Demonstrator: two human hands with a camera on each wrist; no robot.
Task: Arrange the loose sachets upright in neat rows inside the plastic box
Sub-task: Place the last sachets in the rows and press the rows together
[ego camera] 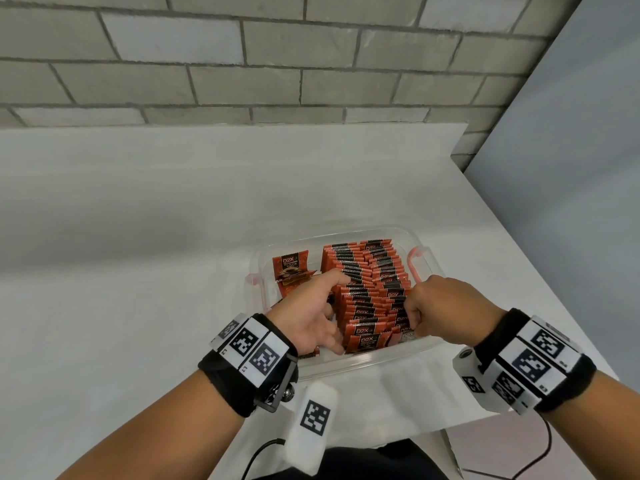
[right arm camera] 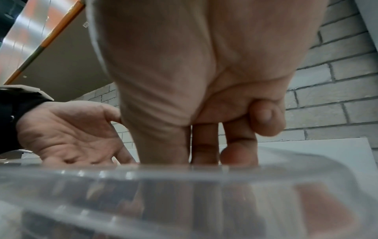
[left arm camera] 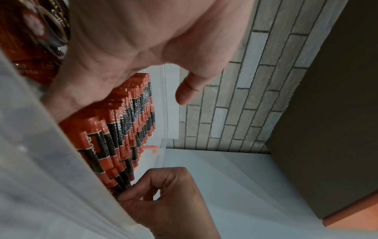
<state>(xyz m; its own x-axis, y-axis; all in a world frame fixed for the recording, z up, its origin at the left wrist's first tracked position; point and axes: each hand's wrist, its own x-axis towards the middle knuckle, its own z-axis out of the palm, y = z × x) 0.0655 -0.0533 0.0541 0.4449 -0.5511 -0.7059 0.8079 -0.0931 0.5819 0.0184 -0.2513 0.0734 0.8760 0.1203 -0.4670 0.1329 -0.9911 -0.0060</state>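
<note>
On the white table (ego camera: 138,237) we have the clear box (ego camera: 363,367), its right part packed with upright orange sachets (ego camera: 370,289) in rows. Our left hand (ego camera: 311,313) lies with relaxed, spread fingers against the rows' left side, holding nothing. Our right hand (ego camera: 446,306) has its fingers curled, pinching sachets at the near right. Two loose sachets (ego camera: 292,270) lean in the box's left space.

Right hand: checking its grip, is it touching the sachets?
Touching. The left wrist view shows the right hand's fingers pinching the near end of the sachets.
</note>
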